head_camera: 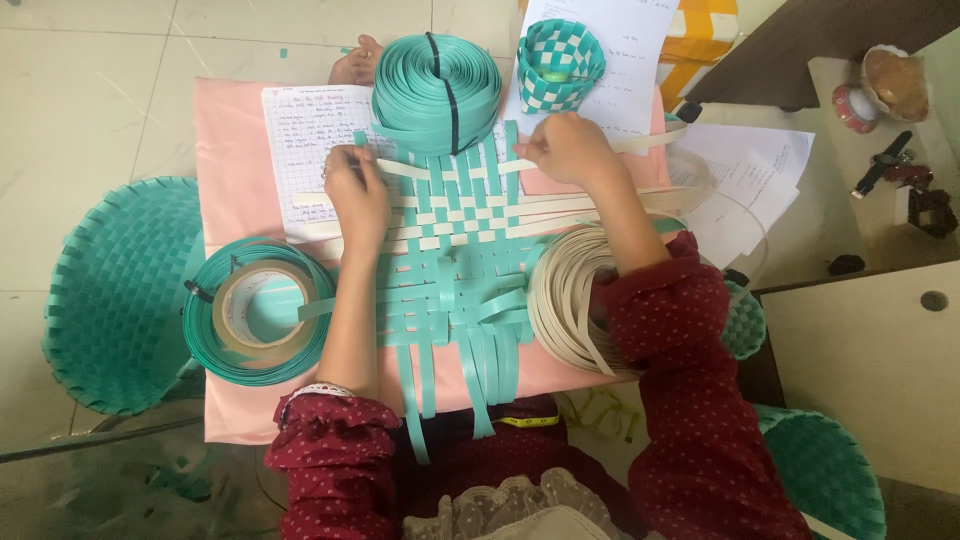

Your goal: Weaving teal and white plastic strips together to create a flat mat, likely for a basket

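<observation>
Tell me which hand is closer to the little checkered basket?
The right hand. It sits just below the little checkered basket, on the woven strips. The left hand is farther off, at the mat's left edge.

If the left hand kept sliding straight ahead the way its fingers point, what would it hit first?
Probably the big teal coil of plastic strip just beyond the left hand, after crossing handwritten grid paper; depth is unclear.
</observation>
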